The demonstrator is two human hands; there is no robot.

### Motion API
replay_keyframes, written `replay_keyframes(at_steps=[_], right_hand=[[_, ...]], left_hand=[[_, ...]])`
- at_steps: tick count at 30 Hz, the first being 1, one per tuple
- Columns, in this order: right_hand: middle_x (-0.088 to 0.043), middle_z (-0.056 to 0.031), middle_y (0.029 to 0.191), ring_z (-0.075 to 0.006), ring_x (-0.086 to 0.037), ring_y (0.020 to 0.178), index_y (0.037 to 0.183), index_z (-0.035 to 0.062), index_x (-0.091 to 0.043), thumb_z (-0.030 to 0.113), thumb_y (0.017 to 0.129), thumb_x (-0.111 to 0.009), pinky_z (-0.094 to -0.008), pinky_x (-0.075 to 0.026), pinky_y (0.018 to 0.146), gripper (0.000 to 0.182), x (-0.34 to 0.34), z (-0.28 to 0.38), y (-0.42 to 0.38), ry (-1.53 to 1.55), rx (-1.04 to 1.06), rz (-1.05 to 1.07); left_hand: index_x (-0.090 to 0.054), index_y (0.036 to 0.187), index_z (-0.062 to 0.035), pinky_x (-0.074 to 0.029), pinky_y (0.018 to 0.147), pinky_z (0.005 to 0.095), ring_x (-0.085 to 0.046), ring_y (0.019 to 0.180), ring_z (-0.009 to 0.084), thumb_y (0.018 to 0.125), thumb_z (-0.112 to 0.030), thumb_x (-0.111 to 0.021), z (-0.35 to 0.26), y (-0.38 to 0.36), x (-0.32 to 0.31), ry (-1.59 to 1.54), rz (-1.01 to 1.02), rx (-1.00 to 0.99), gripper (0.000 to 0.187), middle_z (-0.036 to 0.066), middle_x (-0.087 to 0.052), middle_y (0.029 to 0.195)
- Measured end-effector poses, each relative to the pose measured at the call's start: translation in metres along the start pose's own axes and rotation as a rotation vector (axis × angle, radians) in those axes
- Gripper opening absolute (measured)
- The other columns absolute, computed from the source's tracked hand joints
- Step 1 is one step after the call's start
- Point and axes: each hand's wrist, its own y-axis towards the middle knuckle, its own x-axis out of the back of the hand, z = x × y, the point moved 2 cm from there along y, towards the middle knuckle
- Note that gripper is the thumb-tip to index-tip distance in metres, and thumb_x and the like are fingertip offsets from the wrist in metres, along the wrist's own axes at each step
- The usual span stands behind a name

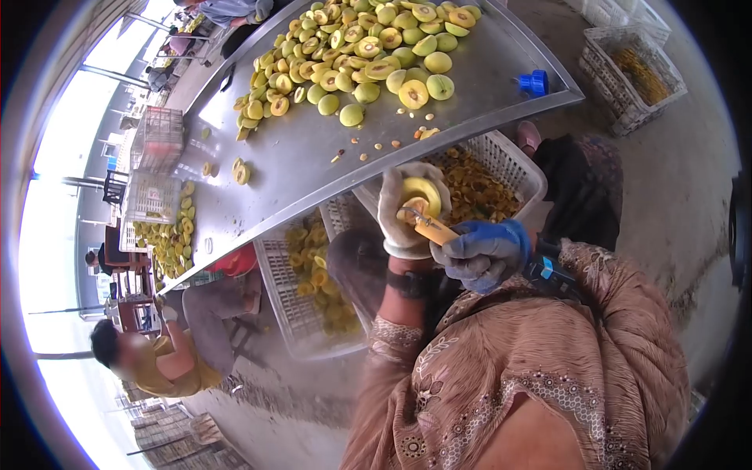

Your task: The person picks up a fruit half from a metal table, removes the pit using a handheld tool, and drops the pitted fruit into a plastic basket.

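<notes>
My left hand (407, 205), in a whitish glove, cups a halved yellow-green fruit (424, 188) that looks like a peach, its cut face toward me. A brownish-orange piece (417, 208) shows at the cut side. In my right hand (486, 252), gloved in blue and grey, is a yellow-handled pitting knife (435, 230) with a thin curved metal end. That end touches or lies very close to the fruit; the exact contact is too small to tell. Both hands are just off the table's near edge, above a white crate (533, 174) of orange-brown fruit scraps (475, 184).
A metal table (290, 168) bears a heap of halved fruit (352, 55), loose pits and a blue object (534, 82). Another white crate (286, 313) holds fruit halves below. More crates (627, 74) stand on the floor at right. A person (168, 356) sits at left.
</notes>
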Motion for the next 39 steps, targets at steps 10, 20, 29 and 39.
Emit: replay_keyframes(at_steps=[10,20,29,39], right_hand=[[-0.053,-0.0039,0.069,-0.0142,-0.050,0.044,0.098,0.0054,-0.054,0.036,0.088,-0.063,-0.0296,-0.040,0.038,0.034,0.118,0.007,-0.021,-0.935,-0.235,-0.935],[-0.053,-0.0026,0.058,-0.0135,-0.050,0.040,0.081,0.0079,-0.053,0.037,0.089,-0.063,-0.0292,-0.036,0.035,0.032,0.137,0.003,-0.028,-0.661,-0.140,-0.920],[-0.052,-0.0002,0.058,-0.0103,-0.047,0.039,0.089,0.0090,-0.053,0.033,0.090,-0.065,-0.0261,-0.035,0.035,0.027,0.130,0.017,-0.030,-0.585,-0.115,-0.968],[-0.051,0.0013,0.058,-0.0082,-0.047,0.041,0.092,0.0082,-0.054,0.031,0.089,-0.066,-0.0237,-0.036,0.037,0.026,0.118,0.026,-0.035,-0.616,-0.039,-0.856]], left_hand=[[-0.061,0.106,0.0011,-0.054,0.059,0.0290,-0.065,0.078,0.0211,0.096,-0.031,-0.053,-0.104,-0.030,0.077,0.952,-0.466,-0.312,0.035,0.012,-0.067,0.092],[-0.061,0.118,-0.0089,-0.046,0.091,0.0427,-0.058,0.104,0.0377,0.078,-0.038,-0.070,-0.223,0.042,0.101,2.224,-0.545,-0.191,0.050,0.020,-0.060,0.115],[-0.051,0.130,-0.0110,-0.046,0.095,0.0420,-0.056,0.113,0.0369,0.079,-0.036,-0.069,-0.105,0.223,0.095,2.314,-0.141,0.226,0.060,0.022,-0.061,0.117],[-0.043,0.127,-0.0045,-0.053,0.058,0.0305,-0.064,0.073,0.0230,0.080,-0.014,-0.066,-0.088,0.205,0.084,1.223,-0.164,0.343,0.054,0.016,-0.060,0.101]])
